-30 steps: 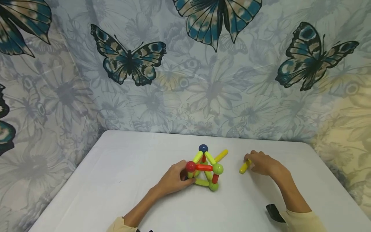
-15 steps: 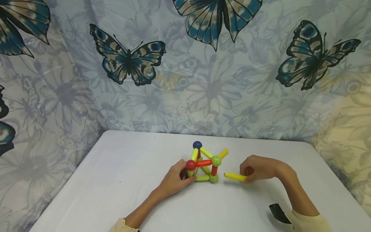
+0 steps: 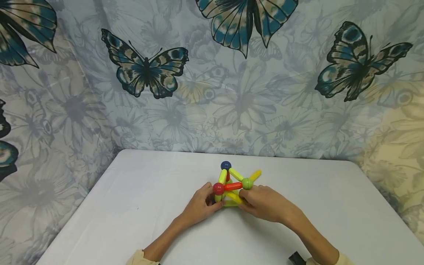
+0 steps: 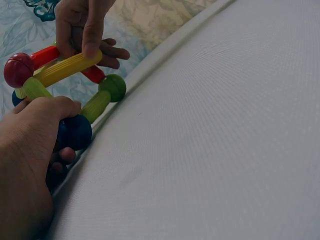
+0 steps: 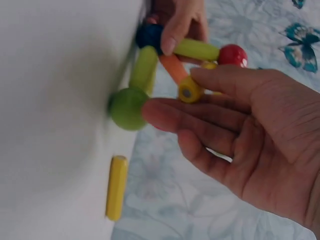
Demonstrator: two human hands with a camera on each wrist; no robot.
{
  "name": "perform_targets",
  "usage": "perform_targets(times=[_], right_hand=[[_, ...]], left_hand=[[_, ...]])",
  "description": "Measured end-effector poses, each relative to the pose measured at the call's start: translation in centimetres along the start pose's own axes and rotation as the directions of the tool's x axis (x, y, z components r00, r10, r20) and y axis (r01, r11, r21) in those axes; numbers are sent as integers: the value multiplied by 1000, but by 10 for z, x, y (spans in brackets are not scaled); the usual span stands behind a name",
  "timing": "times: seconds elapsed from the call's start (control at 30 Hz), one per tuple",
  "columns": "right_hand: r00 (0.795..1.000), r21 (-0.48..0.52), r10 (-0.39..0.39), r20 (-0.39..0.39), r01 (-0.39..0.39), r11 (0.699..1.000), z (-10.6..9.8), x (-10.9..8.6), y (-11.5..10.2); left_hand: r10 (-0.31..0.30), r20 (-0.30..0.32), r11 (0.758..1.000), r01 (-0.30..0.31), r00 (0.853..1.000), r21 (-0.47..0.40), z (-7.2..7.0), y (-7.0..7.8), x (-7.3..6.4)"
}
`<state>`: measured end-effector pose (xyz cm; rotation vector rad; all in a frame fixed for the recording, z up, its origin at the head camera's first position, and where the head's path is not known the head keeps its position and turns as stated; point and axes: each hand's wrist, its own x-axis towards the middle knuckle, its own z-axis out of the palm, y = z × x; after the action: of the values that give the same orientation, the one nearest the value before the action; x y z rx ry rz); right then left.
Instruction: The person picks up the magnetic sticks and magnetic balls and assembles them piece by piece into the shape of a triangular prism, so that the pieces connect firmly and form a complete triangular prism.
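A frame of coloured rods and balls stands mid-table in the head view, with a red ball [image 3: 218, 188], a dark blue top ball [image 3: 226, 165] and a green ball [image 3: 247, 183]. My left hand [image 3: 198, 204] grips its lower left corner, fingers and thumb around another blue ball [image 4: 75, 132]. Between thumb and fingers, my right hand [image 3: 265, 202] pinches a yellow rod [image 4: 70, 68]. That rod slants across the frame's near side, its far end close under the red ball. Its near end [image 5: 189, 92] shows a metal tip. The right hand hides the lower right corner in the head view.
A second yellow rod [image 3: 255, 175] lies loose on the white table [image 3: 149, 176] behind the frame. Patterned cloth with butterflies [image 3: 147, 70] hangs behind the table's far edge. A black strap [image 3: 297, 258] hangs near the right sleeve.
My right hand has brought the yellow rod leftward from the table's right side to the frame. The frame has turned a little in my left hand, which keeps its grip.
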<state>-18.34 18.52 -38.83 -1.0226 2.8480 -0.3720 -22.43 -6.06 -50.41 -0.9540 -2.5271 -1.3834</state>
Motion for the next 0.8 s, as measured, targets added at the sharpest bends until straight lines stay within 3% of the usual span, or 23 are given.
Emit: perform_targets(times=[0.1, 0.2, 0.6, 0.8], right_hand=[[997, -64, 2, -72, -7, 998, 7, 2, -3], [996, -76, 6, -88, -12, 997, 8, 3, -2], [998, 31, -14, 68, 11, 999, -2, -1, 6], [997, 28, 17, 75, -19, 999, 3, 0, 2]], left_hand=[[-1, 0, 1000, 1, 1000, -1, 1, 0, 1], [-4, 4, 1000, 4, 1000, -1, 1, 0, 1], [4, 9, 1000, -4, 1000, -6, -1, -2, 0], [14, 3, 1000, -14, 1000, -18, 0, -1, -1]])
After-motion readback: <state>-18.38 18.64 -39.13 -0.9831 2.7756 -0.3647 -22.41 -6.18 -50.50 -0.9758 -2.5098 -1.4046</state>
